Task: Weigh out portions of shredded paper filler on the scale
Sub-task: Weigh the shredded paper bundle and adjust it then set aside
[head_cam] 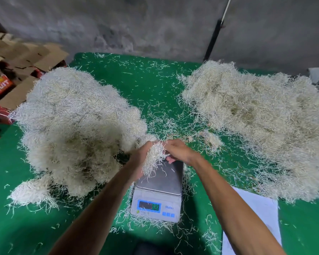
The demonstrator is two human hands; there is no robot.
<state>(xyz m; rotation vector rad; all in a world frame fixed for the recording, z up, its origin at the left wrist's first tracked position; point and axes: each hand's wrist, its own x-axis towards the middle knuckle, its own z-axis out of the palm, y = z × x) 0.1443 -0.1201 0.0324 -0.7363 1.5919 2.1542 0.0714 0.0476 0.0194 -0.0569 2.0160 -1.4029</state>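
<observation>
A white digital scale with a steel platter sits on the green table, and its lit display is too blurred to read. Above the platter's far edge my left hand grips a clump of shredded paper. My right hand pinches the same clump from the right side. The platter holds only a few stray strands. A large heap of pale shredded paper rises to the left, and a second, flatter heap lies to the right.
The green table cloth is littered with loose strands. A small tuft lies front left. A white sheet rests front right. Cardboard fruit boxes are stacked beyond the left edge. A grey wall stands behind.
</observation>
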